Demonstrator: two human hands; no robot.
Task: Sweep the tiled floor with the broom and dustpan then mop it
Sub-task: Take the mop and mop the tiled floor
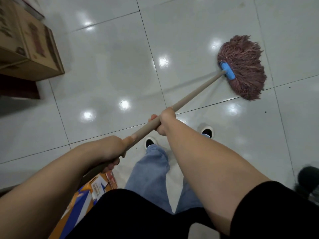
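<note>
Glossy tiled floor [107, 69] — both hands, left hand [112, 150] and right hand [164, 121], grip the mop [241, 68] handle.

**Looks like a shop back room to me**

I'm seeing a glossy white tiled floor [110, 69], stacked cardboard boxes [29, 42] at the left, plus a printed orange-and-blue carton [86, 200] near my feet. Stockroom feel, can't say for sure.

One mop, two hands, two shoes, a few boxes

One mop [241, 66] lies on the tiled floor [107, 69]; two hands, the left hand [114, 150] and the right hand [164, 121], grip its one handle [195, 95]. Two shoes [149, 142] show below. One brown cardboard box [29, 44] sits upper left, one orange-and-blue box [93, 188] lower left.
</note>
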